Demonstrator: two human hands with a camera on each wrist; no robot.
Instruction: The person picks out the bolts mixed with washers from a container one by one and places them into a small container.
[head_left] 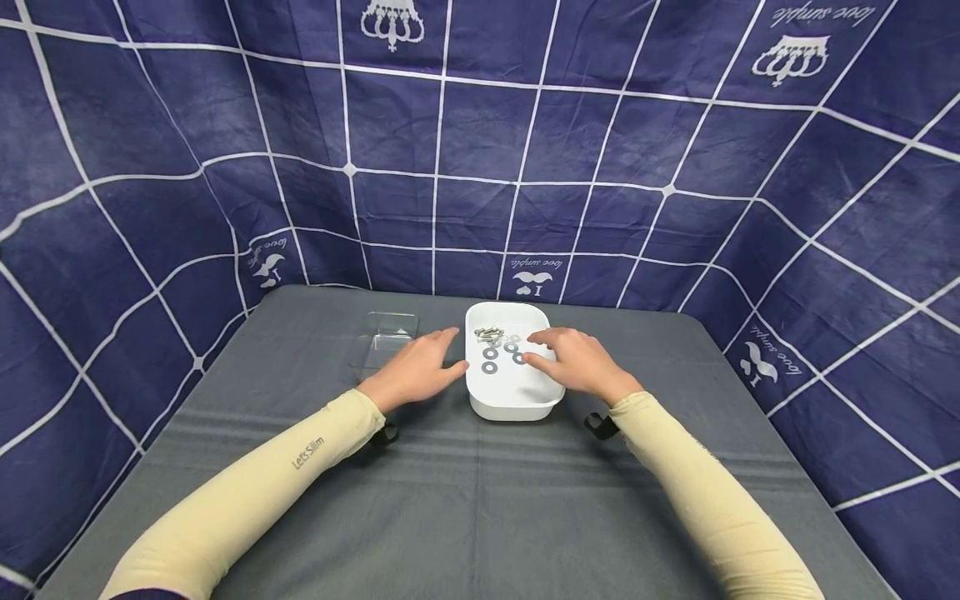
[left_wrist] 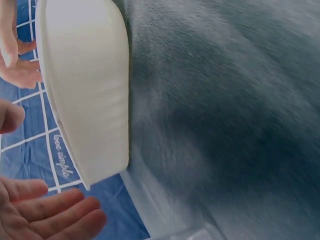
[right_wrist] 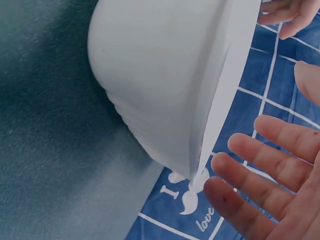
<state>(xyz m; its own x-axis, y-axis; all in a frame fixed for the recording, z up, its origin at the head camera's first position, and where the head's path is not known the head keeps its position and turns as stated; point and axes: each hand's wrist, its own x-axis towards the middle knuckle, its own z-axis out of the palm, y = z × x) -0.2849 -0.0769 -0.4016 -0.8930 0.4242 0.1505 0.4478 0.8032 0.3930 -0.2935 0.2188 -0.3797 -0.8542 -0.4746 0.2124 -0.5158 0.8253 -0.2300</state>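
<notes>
A white plastic tray (head_left: 517, 404) stands mid-table. Several flat grey washers (head_left: 490, 354) lie in it, beside a small heap of metal fasteners (head_left: 489, 334) too small to identify, near its left wall. My left hand (head_left: 420, 367) hovers just outside the left rim, thumb toward the tray and fingers spread. Over the right rim, my right hand (head_left: 577, 362) reaches above the washers with loosely extended fingers. Both wrist views show the tray's outer wall (left_wrist: 90, 90) and relaxed fingers (right_wrist: 250, 175) holding nothing. Whether either hand touches the rim cannot be told.
Left of the tray, partly behind my left hand, sits a clear plastic box (head_left: 390, 342) with a raised lid-like panel (head_left: 393, 322). A grey cloth (head_left: 480, 517) covers the table. Blue curtains (head_left: 480, 125) with white grid lines enclose the back and sides.
</notes>
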